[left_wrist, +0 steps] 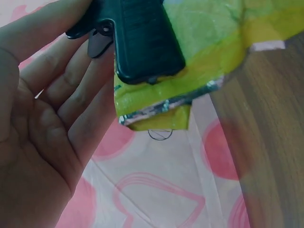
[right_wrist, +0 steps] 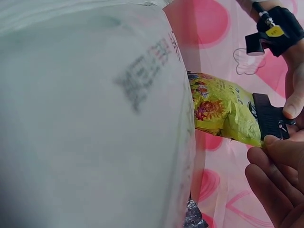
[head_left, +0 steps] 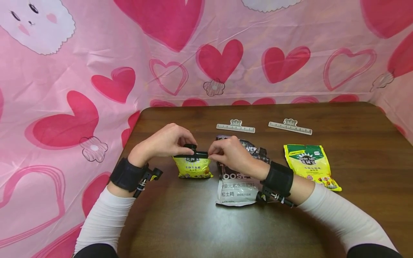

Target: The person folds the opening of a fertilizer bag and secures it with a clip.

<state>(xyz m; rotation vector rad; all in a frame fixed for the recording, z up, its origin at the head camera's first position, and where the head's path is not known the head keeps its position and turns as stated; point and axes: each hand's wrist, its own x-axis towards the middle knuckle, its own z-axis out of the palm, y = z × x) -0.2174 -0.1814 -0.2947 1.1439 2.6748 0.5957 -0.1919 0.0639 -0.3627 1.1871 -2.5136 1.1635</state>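
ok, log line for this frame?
left hand: grips black clip | right hand: pinches clip end | clip on yellow bag | table

The table [head_left: 226,222] is overlooked from the head; the clipped yellow bag [left_wrist: 204,42] is seen close-up from both wrists.

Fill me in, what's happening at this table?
A person is working a black clip onto the folded top of a small yellow bag. The left hand pinches the clip's handle end; the right hand holds its other end. A dark bag lies under the right wrist, another yellow bag to the right, and two white clips farther back on the wooden table.
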